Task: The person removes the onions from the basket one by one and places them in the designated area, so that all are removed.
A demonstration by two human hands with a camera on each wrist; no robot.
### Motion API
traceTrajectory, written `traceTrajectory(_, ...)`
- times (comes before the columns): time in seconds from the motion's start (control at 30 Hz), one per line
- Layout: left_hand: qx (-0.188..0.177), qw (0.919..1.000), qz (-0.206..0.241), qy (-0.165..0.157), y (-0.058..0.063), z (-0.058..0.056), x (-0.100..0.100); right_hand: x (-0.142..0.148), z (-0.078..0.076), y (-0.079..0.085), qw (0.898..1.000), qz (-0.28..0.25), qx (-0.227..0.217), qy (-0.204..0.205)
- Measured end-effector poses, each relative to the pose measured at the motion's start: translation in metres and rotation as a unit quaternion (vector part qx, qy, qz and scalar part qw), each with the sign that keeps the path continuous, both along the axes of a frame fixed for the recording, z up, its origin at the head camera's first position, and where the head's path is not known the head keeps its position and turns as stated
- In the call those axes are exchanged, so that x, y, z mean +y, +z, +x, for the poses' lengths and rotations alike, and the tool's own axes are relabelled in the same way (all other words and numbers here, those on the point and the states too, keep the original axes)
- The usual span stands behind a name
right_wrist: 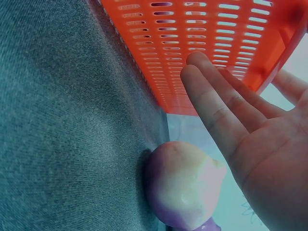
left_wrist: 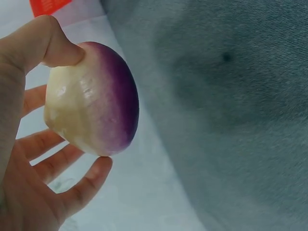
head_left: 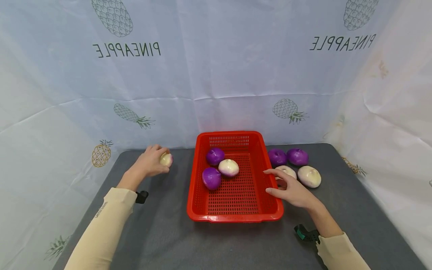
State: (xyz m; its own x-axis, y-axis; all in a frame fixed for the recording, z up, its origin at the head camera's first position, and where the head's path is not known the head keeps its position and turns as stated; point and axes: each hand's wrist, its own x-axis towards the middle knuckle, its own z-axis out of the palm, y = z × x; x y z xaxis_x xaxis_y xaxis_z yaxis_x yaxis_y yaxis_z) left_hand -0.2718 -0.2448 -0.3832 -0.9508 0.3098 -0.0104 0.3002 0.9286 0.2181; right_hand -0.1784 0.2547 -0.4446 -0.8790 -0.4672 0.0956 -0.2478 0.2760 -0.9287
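Observation:
My left hand point(head_left: 153, 161) holds a white-and-purple turnip point(left_wrist: 91, 98) above the grey table, left of the red basket point(head_left: 236, 218). The thumb presses one side of it and the fingers support the other. At the basket's right side, my right hand point(head_left: 291, 189) grips the rim. Its thumb and a finger reach over to the inside, while other fingers lie along the outer slotted wall in the right wrist view. Inside the basket, toward the left, are two purple turnips point(head_left: 211, 178) and one with its white side up point(head_left: 228, 167).
Right of the basket lie two purple-side-up turnips point(head_left: 297, 156) and two white-side-up ones point(head_left: 309, 176), one partly hidden by my right hand. A grey cloth point(head_left: 162, 232) covers the table. White curtains point(head_left: 229, 75) printed with pineapples hang behind and at the sides.

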Motion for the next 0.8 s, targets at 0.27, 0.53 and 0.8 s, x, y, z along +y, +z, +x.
traceTrajectory(0.27, -0.005, 0.9998, 0.008, 0.016, -0.016, -0.005, -0.008, 0.000, 0.000, 0.000, 1.000, -0.003, -0.002, -0.004)
traceTrajectory(0.53, -0.009, 0.9995, 0.006, 0.029, -0.028, -0.009, -0.014, 0.001, 0.001, -0.001, 1.000, -0.001, 0.004, -0.004)
traceTrajectory(0.8, -0.032, 0.9981, -0.001, 0.052, -0.036, -0.015, -0.024, 0.000, 0.001, -0.001, 1.000, -0.002, -0.001, -0.003)
